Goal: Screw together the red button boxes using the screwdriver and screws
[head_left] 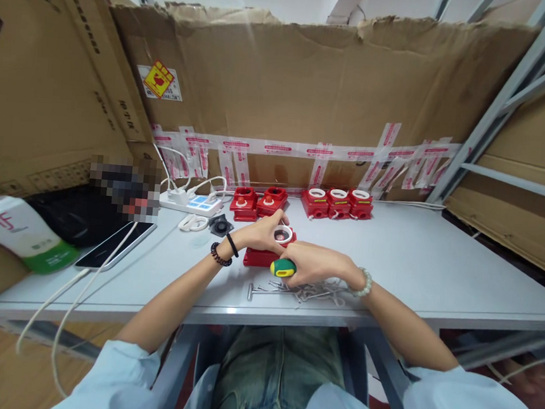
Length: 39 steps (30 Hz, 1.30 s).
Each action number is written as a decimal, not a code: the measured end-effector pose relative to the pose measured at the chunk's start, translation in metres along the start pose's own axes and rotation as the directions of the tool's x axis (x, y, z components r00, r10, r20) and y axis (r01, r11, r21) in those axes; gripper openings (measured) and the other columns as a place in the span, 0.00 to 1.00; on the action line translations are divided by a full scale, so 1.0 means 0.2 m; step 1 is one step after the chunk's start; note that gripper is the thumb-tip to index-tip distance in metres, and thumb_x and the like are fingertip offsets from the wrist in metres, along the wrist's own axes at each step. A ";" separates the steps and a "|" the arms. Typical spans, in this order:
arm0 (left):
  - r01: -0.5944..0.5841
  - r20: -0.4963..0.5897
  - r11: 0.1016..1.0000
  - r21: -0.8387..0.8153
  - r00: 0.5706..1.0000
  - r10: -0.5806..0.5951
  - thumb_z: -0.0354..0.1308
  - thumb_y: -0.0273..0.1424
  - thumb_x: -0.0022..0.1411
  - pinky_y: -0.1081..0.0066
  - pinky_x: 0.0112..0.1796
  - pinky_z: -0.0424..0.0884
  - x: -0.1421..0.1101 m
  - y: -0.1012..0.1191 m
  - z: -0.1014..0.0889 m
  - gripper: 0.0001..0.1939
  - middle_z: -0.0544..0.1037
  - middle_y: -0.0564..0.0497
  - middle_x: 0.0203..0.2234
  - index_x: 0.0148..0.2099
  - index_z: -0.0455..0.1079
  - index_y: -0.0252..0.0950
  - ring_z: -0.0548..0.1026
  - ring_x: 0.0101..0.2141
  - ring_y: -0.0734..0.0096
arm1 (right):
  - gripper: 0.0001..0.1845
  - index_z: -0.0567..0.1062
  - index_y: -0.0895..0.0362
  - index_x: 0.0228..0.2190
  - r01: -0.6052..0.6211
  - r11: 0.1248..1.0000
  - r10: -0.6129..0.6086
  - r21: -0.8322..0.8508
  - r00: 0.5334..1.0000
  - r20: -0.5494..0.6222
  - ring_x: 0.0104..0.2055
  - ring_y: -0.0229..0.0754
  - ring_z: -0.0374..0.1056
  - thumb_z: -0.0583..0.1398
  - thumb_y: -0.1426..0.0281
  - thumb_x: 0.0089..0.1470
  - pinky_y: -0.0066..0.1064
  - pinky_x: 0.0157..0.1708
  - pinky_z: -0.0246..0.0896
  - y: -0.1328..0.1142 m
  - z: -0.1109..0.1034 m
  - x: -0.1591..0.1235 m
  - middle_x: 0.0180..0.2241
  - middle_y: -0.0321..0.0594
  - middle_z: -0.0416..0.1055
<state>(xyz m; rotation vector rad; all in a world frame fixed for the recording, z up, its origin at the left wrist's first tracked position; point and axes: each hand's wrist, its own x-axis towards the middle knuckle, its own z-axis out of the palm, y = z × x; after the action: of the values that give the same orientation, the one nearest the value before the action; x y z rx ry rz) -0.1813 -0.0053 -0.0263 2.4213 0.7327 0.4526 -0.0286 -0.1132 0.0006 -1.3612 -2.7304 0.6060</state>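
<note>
Desk (406, 254). Right hand (315, 263): fingers clamped on a green-and-yellow tool handle (284, 268), butt toward the desk's front edge, remaining long axis hidden. Left hand (261, 234): fingers gripping a red housing (257, 258), near the desk's front middle, white ring (290, 233) upward.

The bare forearms (173, 298) slanted inward; the bare left hand (261, 232) arched forward, the bare right hand (312, 262) curled tightly

I can make out "if" on the white-and-green bottle (21, 228) and "LM27" on the white label (176, 88) — partly under a yellow-and-red sticker (158, 78) — but the tape's (277, 148) pinkish lettering stays too small.
</note>
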 end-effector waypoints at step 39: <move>0.015 0.026 1.000 -0.004 1.000 -0.015 0.68 0.45 0.49 0.56 0.52 0.68 -0.32 -0.10 -0.16 0.33 0.74 0.41 0.53 0.55 0.66 0.39 0.73 0.52 0.54 | 0.13 0.66 0.54 0.35 0.295 0.872 0.234 0.390 0.448 -0.863 0.25 0.34 0.60 0.58 0.57 0.57 0.28 0.27 0.58 0.03 -0.11 -0.05 0.25 0.31 0.63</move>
<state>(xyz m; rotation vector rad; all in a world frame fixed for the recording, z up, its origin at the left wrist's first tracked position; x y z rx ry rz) -0.2544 -0.0151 -0.0225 2.4114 0.7370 0.4154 -0.0134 -0.1107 0.0211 -1.0195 -1.5477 0.3486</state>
